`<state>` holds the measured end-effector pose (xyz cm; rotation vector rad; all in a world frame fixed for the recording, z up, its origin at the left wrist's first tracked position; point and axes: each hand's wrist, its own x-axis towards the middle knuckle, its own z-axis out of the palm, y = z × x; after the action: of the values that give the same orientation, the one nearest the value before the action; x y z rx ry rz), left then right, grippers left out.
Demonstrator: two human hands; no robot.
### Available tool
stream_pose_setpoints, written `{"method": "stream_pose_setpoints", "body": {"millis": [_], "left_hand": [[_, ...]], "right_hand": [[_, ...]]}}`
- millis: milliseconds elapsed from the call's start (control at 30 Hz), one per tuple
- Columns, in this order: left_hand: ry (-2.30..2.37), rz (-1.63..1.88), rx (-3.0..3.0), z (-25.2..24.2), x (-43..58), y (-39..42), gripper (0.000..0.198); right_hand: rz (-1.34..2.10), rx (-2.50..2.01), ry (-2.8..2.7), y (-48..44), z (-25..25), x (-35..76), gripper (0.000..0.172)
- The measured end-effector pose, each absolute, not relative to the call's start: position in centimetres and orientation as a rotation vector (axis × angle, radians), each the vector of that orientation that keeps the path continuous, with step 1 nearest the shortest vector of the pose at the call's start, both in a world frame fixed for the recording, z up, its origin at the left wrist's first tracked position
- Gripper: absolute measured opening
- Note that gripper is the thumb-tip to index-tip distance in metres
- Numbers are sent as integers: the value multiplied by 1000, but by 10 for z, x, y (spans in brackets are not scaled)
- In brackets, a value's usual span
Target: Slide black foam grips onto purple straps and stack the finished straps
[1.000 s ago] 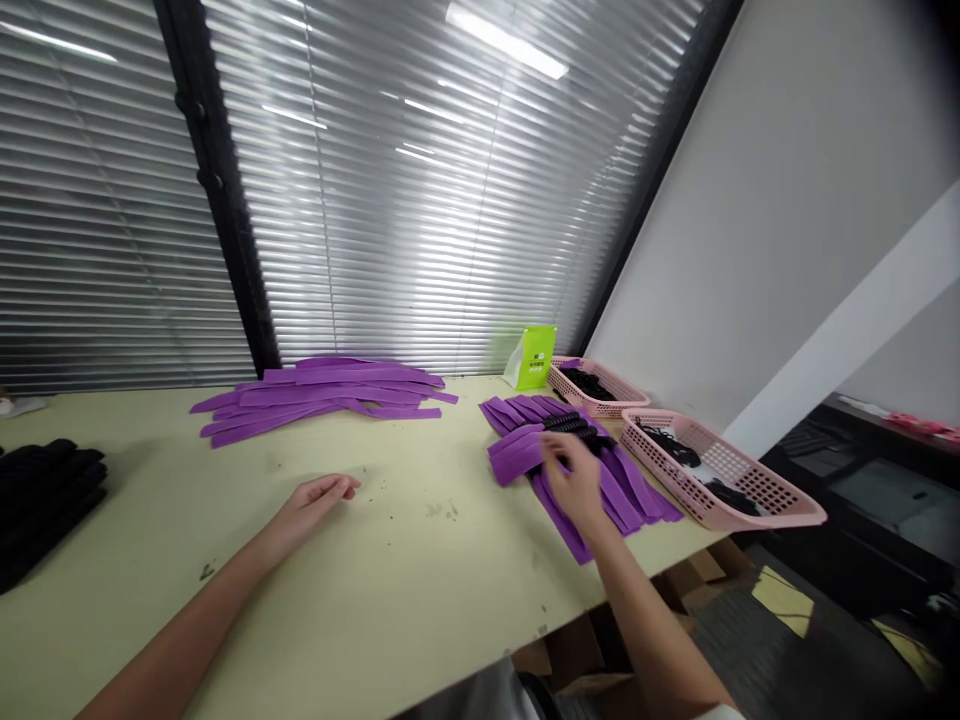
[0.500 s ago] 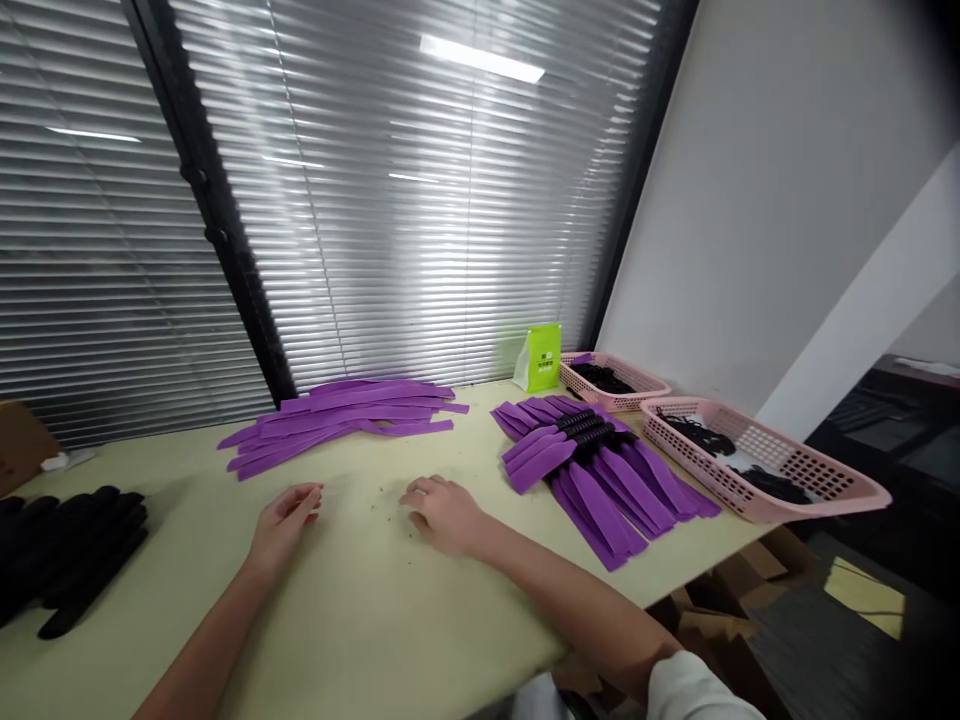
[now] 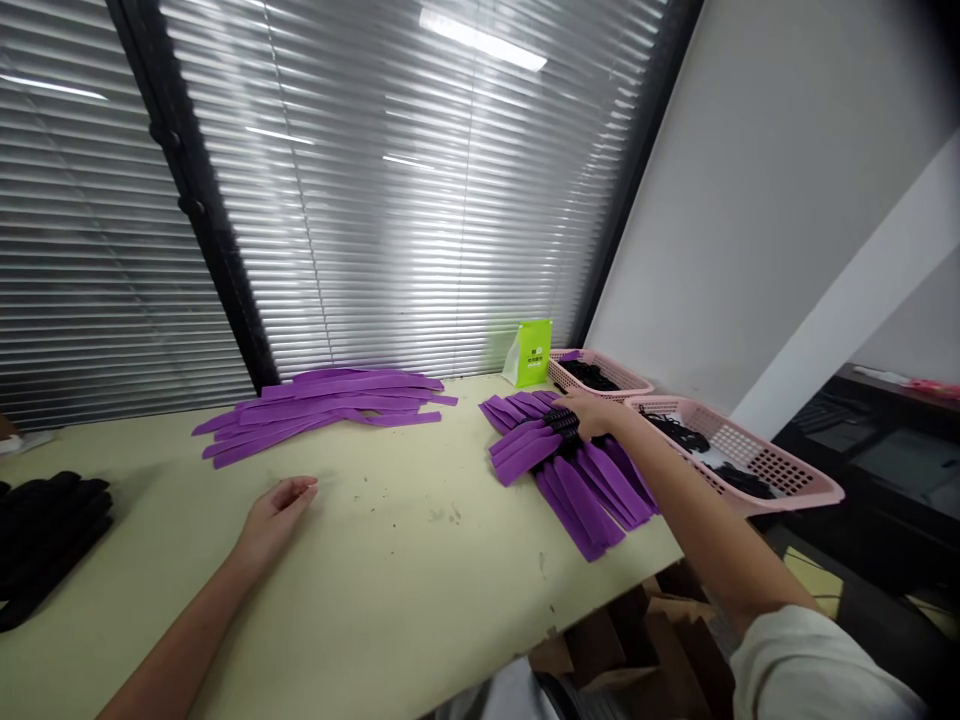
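My right hand [image 3: 596, 412] reaches over the far side of a fanned pile of purple strips [image 3: 592, 490] with black corded middles [image 3: 561, 421]. It touches or hovers just above them; its fingertips are mostly hidden, so I cannot tell whether it grips one. Over the left part of the table, my left hand [image 3: 277, 515] has its fingers curled in towards the thumb, with nothing visible between them. Beyond it, a loose stack of flat purple strips [image 3: 330, 400] lies near the window. A heap of black padded pieces [image 3: 52, 535] sits at the left edge.
Two pink baskets [image 3: 806, 485] holding black cords stand along the right side, by the wall. A green and white pouch [image 3: 533, 355] stands at the back. Cardboard boxes [image 3: 622, 640] are below the table's right edge. Small dark specks dot the pale tabletop [image 3: 420, 590].
My right hand has moved from the middle of the table to the right, onto the black-centred purple pile. My left hand has barely moved. The view has turned slightly right.
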<state>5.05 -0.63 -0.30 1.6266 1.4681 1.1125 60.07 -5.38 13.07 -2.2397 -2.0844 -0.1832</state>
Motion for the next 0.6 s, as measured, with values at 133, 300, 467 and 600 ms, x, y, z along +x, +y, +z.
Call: {"method": "stream_pose_setpoints", "body": {"millis": [133,300,467,600], "left_hand": [[1467,1100,1634,-3,51,-7,57],[1427,1092,1632,-6,50,-6,54],[1391,1069,1668,-11,49,-3,53],[1380,1029,1689,-16,47,-2,51]], "right_hand": [[276,-2240,-2445,-45,124,617,107],[275,-2254,-2498,-32,115,622,100],[190,-2261,-2551,-23,111,627,92],[133,-2260,-2590,-20,112,629,86]]}}
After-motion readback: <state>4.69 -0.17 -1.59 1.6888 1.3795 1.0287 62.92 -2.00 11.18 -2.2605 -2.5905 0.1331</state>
